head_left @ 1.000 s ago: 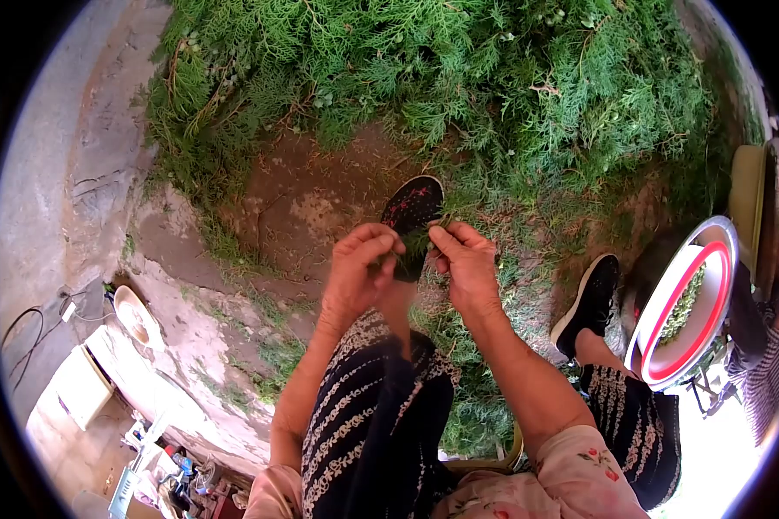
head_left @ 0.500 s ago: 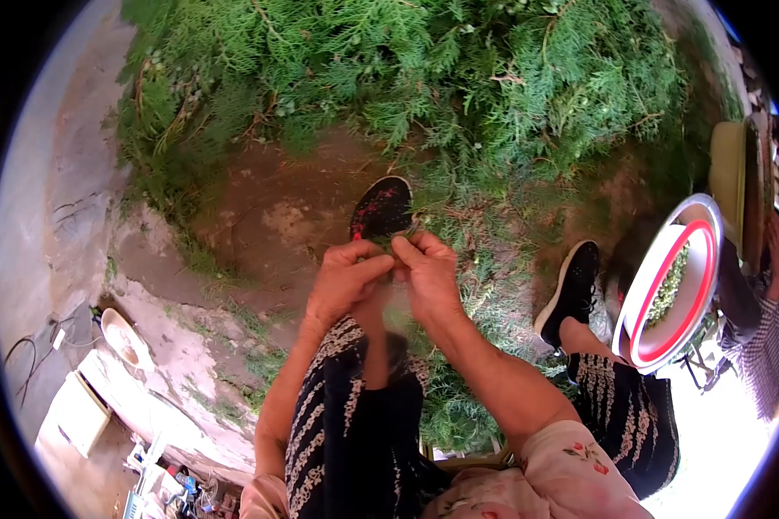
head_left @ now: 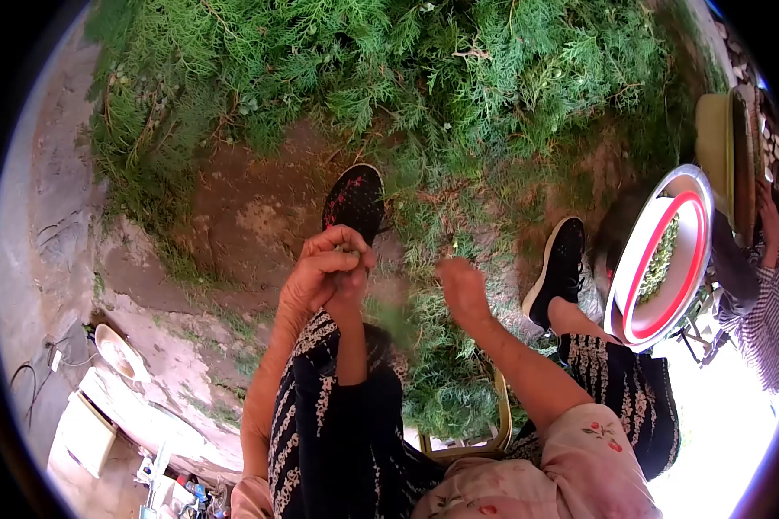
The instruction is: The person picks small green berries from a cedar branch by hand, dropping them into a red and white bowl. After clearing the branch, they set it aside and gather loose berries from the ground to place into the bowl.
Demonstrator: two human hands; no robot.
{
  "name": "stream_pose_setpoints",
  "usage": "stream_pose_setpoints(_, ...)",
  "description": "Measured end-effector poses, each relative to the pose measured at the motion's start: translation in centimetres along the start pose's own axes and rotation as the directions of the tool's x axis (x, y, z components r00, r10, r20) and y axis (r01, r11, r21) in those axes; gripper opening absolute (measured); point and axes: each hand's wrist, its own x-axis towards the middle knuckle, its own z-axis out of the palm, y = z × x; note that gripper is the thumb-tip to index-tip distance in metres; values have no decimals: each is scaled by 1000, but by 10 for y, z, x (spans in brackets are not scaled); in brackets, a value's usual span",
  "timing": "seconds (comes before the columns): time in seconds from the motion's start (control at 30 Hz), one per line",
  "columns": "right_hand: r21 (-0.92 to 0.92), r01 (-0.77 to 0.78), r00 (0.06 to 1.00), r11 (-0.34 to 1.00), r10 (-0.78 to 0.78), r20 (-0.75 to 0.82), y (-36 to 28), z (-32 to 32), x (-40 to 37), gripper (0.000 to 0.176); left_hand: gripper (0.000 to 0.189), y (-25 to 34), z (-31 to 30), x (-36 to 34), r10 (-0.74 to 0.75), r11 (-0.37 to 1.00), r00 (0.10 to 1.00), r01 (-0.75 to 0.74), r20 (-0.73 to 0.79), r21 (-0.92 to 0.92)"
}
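Note:
My left hand (head_left: 325,268) is above my left knee, just below the black shoe. Its thumb and fingers are pinched together; what lies between them is too small to name. My right hand (head_left: 465,292) is apart from it, to the right, over the green litter on the ground. Its fingers are curled closed and slightly blurred, and their contents are hidden. A blurred green patch (head_left: 394,318), perhaps a sprig, shows between the hands. Cut evergreen branches (head_left: 363,69) with flat, scaly leaves form a large pile in front.
At right, a white basin with a red rim (head_left: 699,251) sits inside a metal bowl (head_left: 708,195) and holds small green pieces. Another person's striped sleeve (head_left: 757,324) shows behind it. My shoes (head_left: 355,199) rest on the ground. A pale wall (head_left: 52,173) stands at left.
My hands were together over the shoe; now they are apart. The right has moved right and slightly down, while the left stays pinched. The whole view has shifted a little.

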Motion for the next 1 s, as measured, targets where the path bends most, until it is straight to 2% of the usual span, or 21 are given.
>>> stream_pose_setpoints(0.07,91,-70,962,993,92,-258,11,-1,17,23,8,-1,-2,2,-35,999,999,36,-27,29)
stream_pose_setpoints(0.2,-46,-213,934,976,189,-304,16,2,36,22,7,1,-1,4,-80,996,995,83,-66,42)
stream_pose_setpoints(0.3,-93,-267,931,959,232,-283,20,5,42,21,6,0,-2,4,-85,996,994,87,-71,27)
stream_pose_setpoints(0.33,-41,-267,919,963,241,-310,18,4,43,17,6,0,-2,4,-88,996,993,90,-84,25)
stream_pose_setpoints(0.43,78,-8,898,997,41,-438,-7,-8,49,16,6,0,-2,4,-88,996,989,91,-121,19)
stream_pose_setpoints(0.47,12,87,891,996,-72,-449,-9,-4,56,17,6,0,-2,4,-88,996,987,91,-134,17)
stream_pose_setpoints(0.57,35,8,944,999,4,-330,-30,15,77,19,7,1,-2,5,-82,996,986,84,-147,7)
stream_pose_setpoints(0.67,-293,-25,993,956,-10,-119,-49,22,97,21,9,1,-1,3,-74,997,986,74,-148,-7)
stream_pose_setpoints(0.77,-437,23,986,899,-93,-139,-42,31,103,21,12,1,-1,4,-68,998,987,65,-145,-27)
stream_pose_setpoints(0.8,-388,-9,992,922,-41,-122,-44,28,103,21,13,0,-3,4,-70,997,987,66,-147,-32)
stream_pose_setpoints(0.9,-63,-66,969,996,49,-242,-73,0,87,22,16,-3,-5,5,-61,998,973,53,-221,-42)
stream_pose_setpoints(1.0,176,173,953,969,-119,-280,-108,-19,61,22,20,-1,4,4,-54,995,960,30,-276,-90)
